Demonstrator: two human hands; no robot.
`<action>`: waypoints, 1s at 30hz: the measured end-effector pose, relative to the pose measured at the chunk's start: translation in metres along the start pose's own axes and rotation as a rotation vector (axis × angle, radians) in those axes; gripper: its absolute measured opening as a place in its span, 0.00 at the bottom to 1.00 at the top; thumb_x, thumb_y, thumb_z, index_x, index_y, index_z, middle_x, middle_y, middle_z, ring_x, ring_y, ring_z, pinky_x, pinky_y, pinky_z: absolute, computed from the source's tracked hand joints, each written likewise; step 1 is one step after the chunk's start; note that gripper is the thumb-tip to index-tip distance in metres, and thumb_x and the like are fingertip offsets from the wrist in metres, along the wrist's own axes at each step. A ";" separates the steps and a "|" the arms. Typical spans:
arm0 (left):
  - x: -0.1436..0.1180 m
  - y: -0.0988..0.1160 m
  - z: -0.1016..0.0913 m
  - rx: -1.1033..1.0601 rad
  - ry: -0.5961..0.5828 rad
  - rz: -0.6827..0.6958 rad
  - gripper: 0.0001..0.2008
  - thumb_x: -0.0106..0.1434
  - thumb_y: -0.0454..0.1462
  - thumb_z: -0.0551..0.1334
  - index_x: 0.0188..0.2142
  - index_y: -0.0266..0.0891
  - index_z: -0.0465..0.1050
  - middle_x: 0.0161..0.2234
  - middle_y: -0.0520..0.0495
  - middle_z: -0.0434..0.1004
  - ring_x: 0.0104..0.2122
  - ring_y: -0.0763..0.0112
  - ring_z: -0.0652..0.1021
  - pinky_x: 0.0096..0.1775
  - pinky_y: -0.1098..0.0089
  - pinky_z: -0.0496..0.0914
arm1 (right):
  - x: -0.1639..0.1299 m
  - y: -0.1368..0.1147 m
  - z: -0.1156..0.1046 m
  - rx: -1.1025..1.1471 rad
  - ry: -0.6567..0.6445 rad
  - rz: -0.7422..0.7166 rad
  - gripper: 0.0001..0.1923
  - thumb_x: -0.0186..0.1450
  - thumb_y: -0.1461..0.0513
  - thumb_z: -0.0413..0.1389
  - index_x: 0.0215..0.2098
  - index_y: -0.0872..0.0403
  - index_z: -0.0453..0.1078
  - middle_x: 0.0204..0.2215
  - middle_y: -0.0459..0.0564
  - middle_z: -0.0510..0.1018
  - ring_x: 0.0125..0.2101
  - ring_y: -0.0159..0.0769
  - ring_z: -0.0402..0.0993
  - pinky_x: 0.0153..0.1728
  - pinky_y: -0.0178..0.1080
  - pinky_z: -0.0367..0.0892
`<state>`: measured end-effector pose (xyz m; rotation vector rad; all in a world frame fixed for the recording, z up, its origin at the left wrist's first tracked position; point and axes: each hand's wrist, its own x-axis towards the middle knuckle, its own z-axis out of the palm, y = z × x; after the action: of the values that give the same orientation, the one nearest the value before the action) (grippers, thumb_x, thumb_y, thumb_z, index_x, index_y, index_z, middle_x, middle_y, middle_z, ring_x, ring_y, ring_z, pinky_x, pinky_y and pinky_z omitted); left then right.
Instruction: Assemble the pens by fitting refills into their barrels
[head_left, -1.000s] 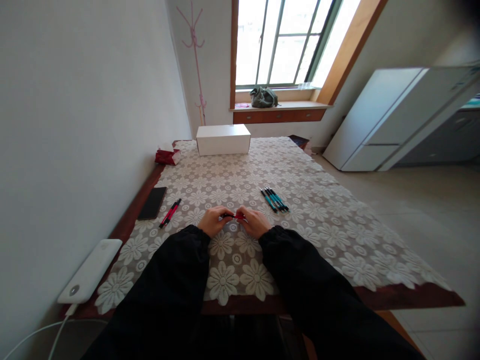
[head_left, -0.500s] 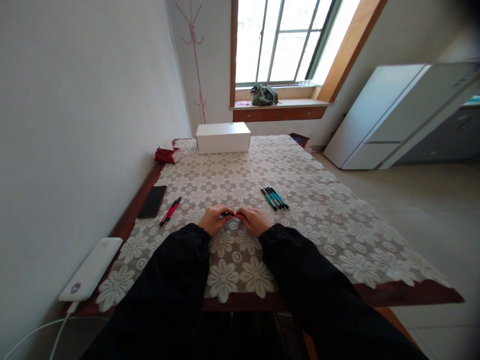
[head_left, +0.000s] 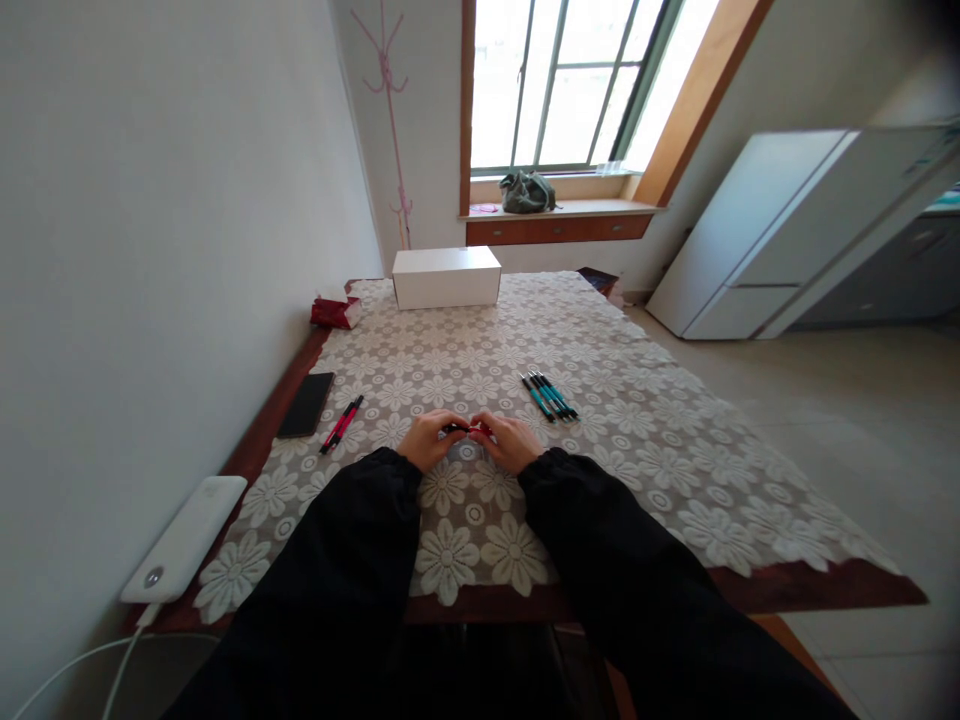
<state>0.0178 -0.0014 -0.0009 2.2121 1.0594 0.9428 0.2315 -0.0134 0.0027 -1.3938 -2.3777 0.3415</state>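
Observation:
Low over the lace tablecloth, my left hand (head_left: 428, 440) pinches the black end of a red and black pen (head_left: 481, 430). From the other side my right hand (head_left: 510, 442) grips its red part, so the fingertips of both hands almost meet. Fingers cover much of the pen, and whether it is in one piece I cannot tell. Left of my hands lie red and black pens (head_left: 342, 424), side by side. Beyond my right hand, several teal and black pens (head_left: 550, 397) lie in a slanted row.
A black phone (head_left: 305, 405) and a white power bank (head_left: 184, 540) with a cable lie along the left edge by the wall. Farther back are a red tissue pack (head_left: 334, 313) and a white box (head_left: 447, 280). The lace tablecloth (head_left: 645, 460) covers the table.
The fingers of my right hand have shifted slightly on the pen, and more of its red part shows. My left hand stays nearly still.

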 end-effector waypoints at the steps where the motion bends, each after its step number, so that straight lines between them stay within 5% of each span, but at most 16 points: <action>1: 0.000 0.000 0.000 -0.002 0.007 -0.001 0.07 0.64 0.36 0.64 0.40 0.41 0.80 0.39 0.48 0.82 0.38 0.68 0.80 0.43 0.68 0.74 | 0.000 0.000 0.000 0.007 -0.001 -0.002 0.12 0.73 0.55 0.52 0.49 0.51 0.70 0.39 0.50 0.81 0.39 0.38 0.77 0.39 0.36 0.62; 20: 0.000 0.001 -0.001 0.056 0.015 -0.096 0.15 0.66 0.44 0.61 0.48 0.42 0.77 0.40 0.47 0.82 0.38 0.67 0.79 0.41 0.67 0.71 | 0.001 0.007 0.005 -0.033 0.059 -0.013 0.12 0.73 0.55 0.51 0.46 0.50 0.74 0.40 0.51 0.81 0.41 0.38 0.76 0.41 0.36 0.64; 26: 0.003 -0.002 -0.008 0.249 0.013 -0.217 0.24 0.72 0.48 0.49 0.30 0.41 0.78 0.26 0.47 0.77 0.31 0.66 0.76 0.34 0.67 0.66 | 0.002 0.010 0.005 -0.001 0.142 -0.082 0.09 0.73 0.57 0.52 0.45 0.50 0.73 0.42 0.51 0.81 0.42 0.37 0.75 0.43 0.36 0.64; 30: 0.002 -0.003 -0.005 0.208 0.007 -0.193 0.18 0.70 0.46 0.54 0.32 0.41 0.78 0.27 0.47 0.78 0.31 0.66 0.76 0.35 0.68 0.66 | 0.002 0.011 0.005 -0.033 0.141 -0.086 0.11 0.74 0.57 0.50 0.43 0.50 0.75 0.40 0.50 0.81 0.41 0.38 0.75 0.43 0.36 0.64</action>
<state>0.0130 0.0029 0.0007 2.2193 1.4013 0.7871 0.2374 -0.0070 -0.0053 -1.2810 -2.3280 0.1752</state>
